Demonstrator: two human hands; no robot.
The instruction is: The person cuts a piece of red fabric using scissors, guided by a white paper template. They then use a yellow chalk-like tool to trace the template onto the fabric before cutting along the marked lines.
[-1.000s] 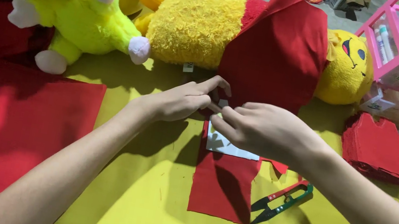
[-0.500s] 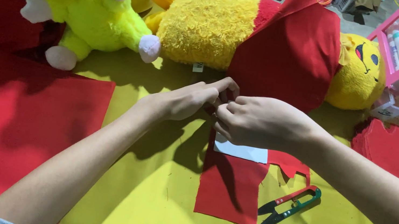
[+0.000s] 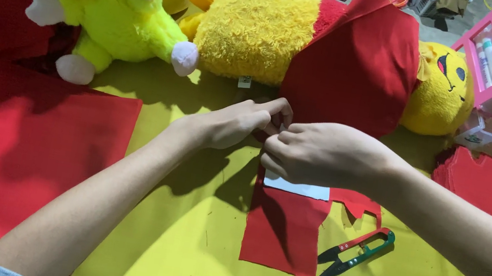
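Red fabric strip (image 3: 283, 232) lies on the yellow cloth (image 3: 170, 259) below the plush bear (image 3: 317, 43), its top edge pinched by left hand (image 3: 242, 124) and right hand (image 3: 324, 153) pressed together, thread snips (image 3: 355, 253) just beside.

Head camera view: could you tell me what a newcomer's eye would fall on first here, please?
Probably the left hand and right hand, meeting at the centre to pinch the top of a red cloth piece on the yellow table cover. Behind them lies a big yellow plush toy wrapped in red fabric. Small thread snips lie just right of the cloth.
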